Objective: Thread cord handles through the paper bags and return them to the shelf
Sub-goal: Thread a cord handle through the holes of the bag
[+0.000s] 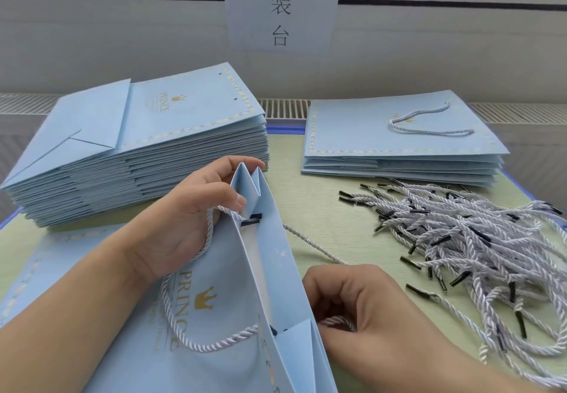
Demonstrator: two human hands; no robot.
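Glossy pale-blue paper bag stands half-open on green mat, gusset creased. Left hand pinches far top corner, twisted white cord handle looped beneath. Right hand curled round second cord, probably at the near hole. Flat stack left; loose black-tipped cords right.

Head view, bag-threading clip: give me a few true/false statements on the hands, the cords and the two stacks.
1. The left hand grips the open bag at its top edge. True.
2. The right hand is empty. False: it pinches a cord.
3. The loose cords lie left of the bag. False: they lie to its right.
4. The top bag on the right stack has a cord handle. True.
5. The left stack is the lower one. False: it is taller.
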